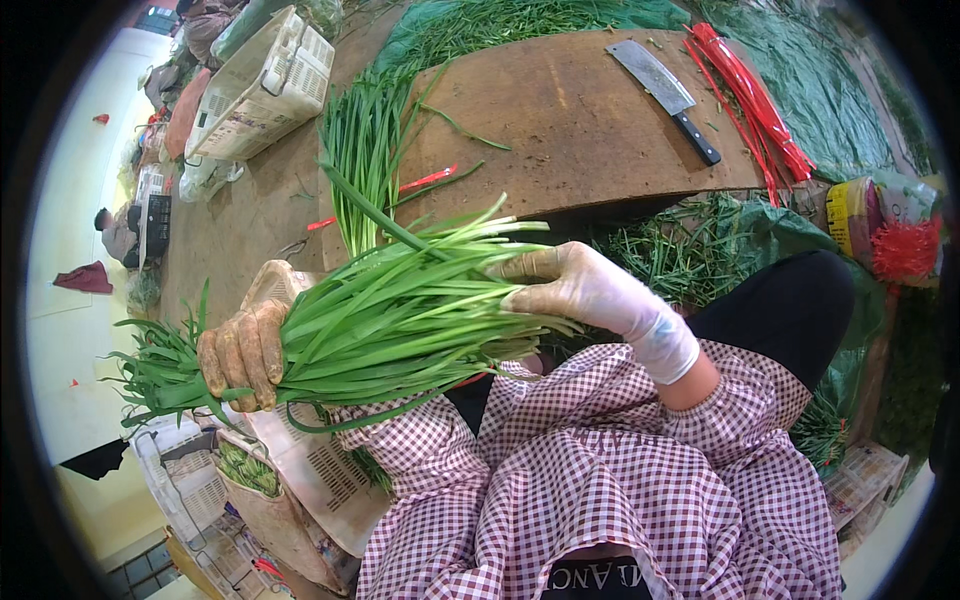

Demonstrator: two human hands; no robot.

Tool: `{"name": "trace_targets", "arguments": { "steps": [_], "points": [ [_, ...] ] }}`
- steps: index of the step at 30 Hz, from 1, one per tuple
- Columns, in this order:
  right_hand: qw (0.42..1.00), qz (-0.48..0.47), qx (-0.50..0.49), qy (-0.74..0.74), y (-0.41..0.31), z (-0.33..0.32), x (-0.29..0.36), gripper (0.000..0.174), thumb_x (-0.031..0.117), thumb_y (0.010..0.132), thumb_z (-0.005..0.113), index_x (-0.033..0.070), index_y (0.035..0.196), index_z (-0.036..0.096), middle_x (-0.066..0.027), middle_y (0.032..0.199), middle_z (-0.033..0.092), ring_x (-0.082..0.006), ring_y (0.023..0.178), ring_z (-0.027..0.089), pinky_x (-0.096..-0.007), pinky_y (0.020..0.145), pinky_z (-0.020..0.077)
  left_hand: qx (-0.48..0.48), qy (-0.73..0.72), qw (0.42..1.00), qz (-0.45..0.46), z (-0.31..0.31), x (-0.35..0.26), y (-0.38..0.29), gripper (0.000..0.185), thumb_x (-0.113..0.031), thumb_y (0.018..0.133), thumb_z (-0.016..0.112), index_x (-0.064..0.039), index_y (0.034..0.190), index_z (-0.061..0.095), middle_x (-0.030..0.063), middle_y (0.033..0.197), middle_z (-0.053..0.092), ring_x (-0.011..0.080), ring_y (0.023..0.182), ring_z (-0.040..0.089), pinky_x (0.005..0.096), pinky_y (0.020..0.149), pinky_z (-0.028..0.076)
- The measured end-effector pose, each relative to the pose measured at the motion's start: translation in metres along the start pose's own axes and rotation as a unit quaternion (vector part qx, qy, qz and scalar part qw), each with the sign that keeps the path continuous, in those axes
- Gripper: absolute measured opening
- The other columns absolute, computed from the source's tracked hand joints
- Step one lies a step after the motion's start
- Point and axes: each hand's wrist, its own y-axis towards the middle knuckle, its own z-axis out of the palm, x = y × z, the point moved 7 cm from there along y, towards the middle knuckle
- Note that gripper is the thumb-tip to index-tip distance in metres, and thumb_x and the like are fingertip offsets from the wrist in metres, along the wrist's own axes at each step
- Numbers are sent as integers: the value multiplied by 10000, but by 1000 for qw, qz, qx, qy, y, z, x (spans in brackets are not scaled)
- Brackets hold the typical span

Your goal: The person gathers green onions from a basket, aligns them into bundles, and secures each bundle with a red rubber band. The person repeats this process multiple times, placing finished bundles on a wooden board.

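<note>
A thick bunch of garlic chives (405, 315) lies across the view before my chest. My left hand (241, 356), in a soiled glove, is closed around its leafy part, with the leaf tips hanging out at the left. The fingers of my right hand (574, 289), in a dirty white glove, pinch stems at the pale cut end. Behind the bunch, more chives (364, 157) lie at the left edge of a wooden board (540, 112), beside a red tie strip (427, 178). On the board's right side rest a cleaver (664, 97) and a bundle of red strips (750, 97).
White plastic crates stand at the upper left (262, 90) and lower left (180, 480). Green sheeting (832, 97) with loose trimmings (487, 30) surrounds the board's far side. More trimmings (675, 247) lie under its near edge. A person (120, 236) is far off at the left.
</note>
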Motion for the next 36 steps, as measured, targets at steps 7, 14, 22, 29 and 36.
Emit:
{"name": "trace_targets", "arguments": {
  "steps": [7, 14, 22, 29, 36],
  "points": [
    [996, -19, -42, 76, 19, 0, -12, 257, 212, 842, 742, -25, 940, 731, -49, 826, 714, -120, 758, 632, -282, 749, 519, -8, 14, 1000, 4, 3, -6, -1, 94, -137, 925, 636, -117, 994, 575, -26, 877, 650, 90, 815, 640, 298, 904, 466],
    [759, 229, -157, -590, -6, -75, -64, 139, 143, 817, 696, 63, 921, 742, -164, 873, 716, -345, 861, 698, -410, 780, 558, -29, 40, 999, 15, 4, -25, -6, 85, -136, 929, 629, -115, 993, 575, -26, 877, 649, 92, 812, 637, 299, 902, 464],
    [965, -165, -104, -177, -29, -12, 18, 460, 126, 758, 805, 34, 1193, 688, -170, 1215, 639, -246, 1081, 646, -342, 959, 508, -36, 54, 998, 19, 3, -23, -7, 76, -136, 934, 621, -113, 991, 576, -26, 877, 647, 93, 808, 634, 301, 900, 462],
    [986, -142, -83, -32, -17, -5, -5, 364, 121, 818, 761, 40, 1170, 712, -123, 1189, 646, -201, 1049, 638, -312, 920, 522, -40, 61, 997, 16, 4, -27, -8, 68, -135, 937, 613, -111, 990, 577, -26, 877, 645, 95, 804, 632, 302, 898, 460],
    [932, -231, -240, -141, -5, -44, 46, 430, 198, 853, 777, 77, 1249, 660, -103, 1181, 684, -177, 1021, 659, -331, 946, 519, -40, 51, 998, 22, -1, -28, -9, 60, -134, 941, 606, -109, 988, 578, -26, 876, 644, 96, 800, 629, 304, 897, 459]
  ]
}}
